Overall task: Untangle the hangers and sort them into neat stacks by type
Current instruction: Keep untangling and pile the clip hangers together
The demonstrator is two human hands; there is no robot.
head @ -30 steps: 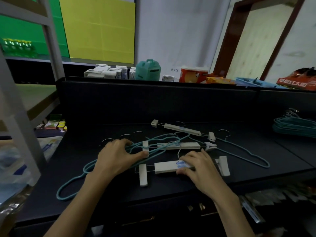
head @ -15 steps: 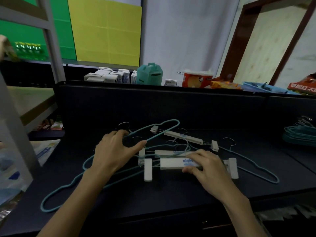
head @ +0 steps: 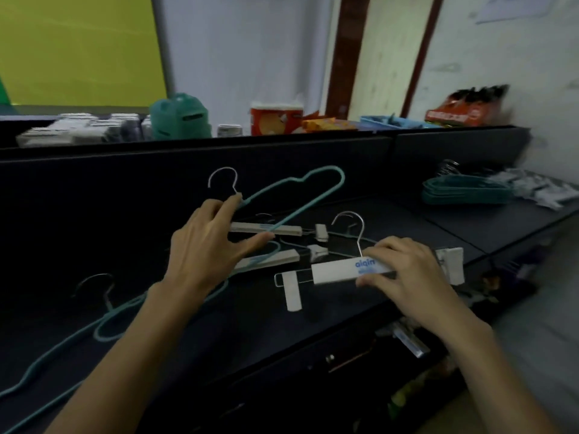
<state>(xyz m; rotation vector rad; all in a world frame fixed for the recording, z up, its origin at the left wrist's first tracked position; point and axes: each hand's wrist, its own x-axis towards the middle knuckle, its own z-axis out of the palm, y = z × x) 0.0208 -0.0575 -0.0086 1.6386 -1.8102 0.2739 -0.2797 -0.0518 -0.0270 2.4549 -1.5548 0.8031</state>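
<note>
My left hand (head: 210, 245) pinches the neck of a teal wire hanger (head: 300, 195) and holds it tilted up above the dark counter (head: 438, 227). With my right hand (head: 404, 270) I grip a white clip hanger (head: 338, 269) with blue lettering, its metal hook standing up. Two more white clip hangers (head: 266, 228) lie behind and between my hands, tangled with teal wire. Another teal hanger (head: 103, 327) sprawls across the counter at lower left. A neat stack of teal hangers (head: 463, 191) sits at the far right.
A raised dark back panel (head: 282, 158) runs behind the counter; above it a ledge carries white boxes (head: 81, 130), a teal container (head: 178, 115), a red snack tub (head: 275, 119) and packets. White wrapped items (head: 539, 189) lie beside the teal stack. Drawers sit below the counter's front edge.
My left hand has lifted the teal hanger higher, clear of the pile. My right hand has raised the lettered clip hanger and pulled it right. The view swung to the right.
</note>
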